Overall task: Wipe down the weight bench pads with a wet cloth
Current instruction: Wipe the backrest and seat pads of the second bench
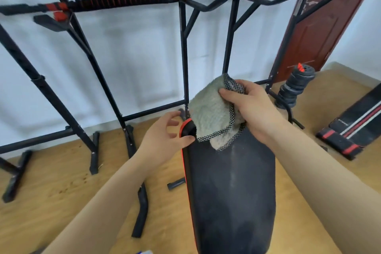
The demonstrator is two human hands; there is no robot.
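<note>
Honestly, looks barely started: right hand [255, 109] grips the cloth [208, 113] at the far end of the dusty pad [233, 192], left hand [162, 136] loosely spread alongside.

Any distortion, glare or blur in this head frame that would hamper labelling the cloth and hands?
Head view: strong wide-angle bowing, the door and rack uprights lean and curve toward the edges; light soft and even, no hard shadows or glare on the bench pad; cloth, left hand and right hand reasonably sharp, fine detail slightly soft.
</note>
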